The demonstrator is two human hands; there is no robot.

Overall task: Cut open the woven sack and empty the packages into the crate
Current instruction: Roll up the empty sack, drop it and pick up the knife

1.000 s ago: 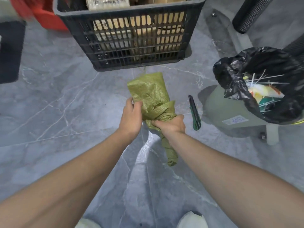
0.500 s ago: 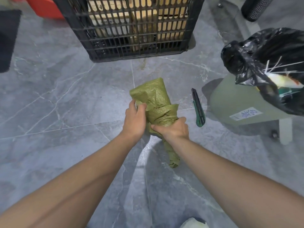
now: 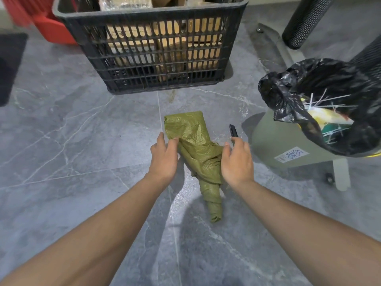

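The green woven sack (image 3: 198,149) lies bundled and twisted on the grey tile floor, its tail pointing toward me. My left hand (image 3: 164,159) rests against the sack's left side, fingers loosely extended and thumb touching the fabric. My right hand (image 3: 237,162) hovers just right of the sack with relaxed fingers, holding nothing. It covers most of the utility knife (image 3: 233,130), whose dark end sticks out beyond the fingertips. The black slatted crate (image 3: 144,12) stands farther away with several brown and wrapped packages (image 3: 132,44) inside.
A grey bin (image 3: 274,143) lined with a black rubbish bag (image 3: 299,87) stands to the right, next to a white leg (image 3: 341,174). A red container (image 3: 47,27) and a dark mat (image 3: 10,65) lie at the far left. A black mesh cylinder (image 3: 305,19) is at top right.
My right hand has let go of the sack and moved right, over the knife. My left hand has loosened its grip. The sack now lies on the floor.
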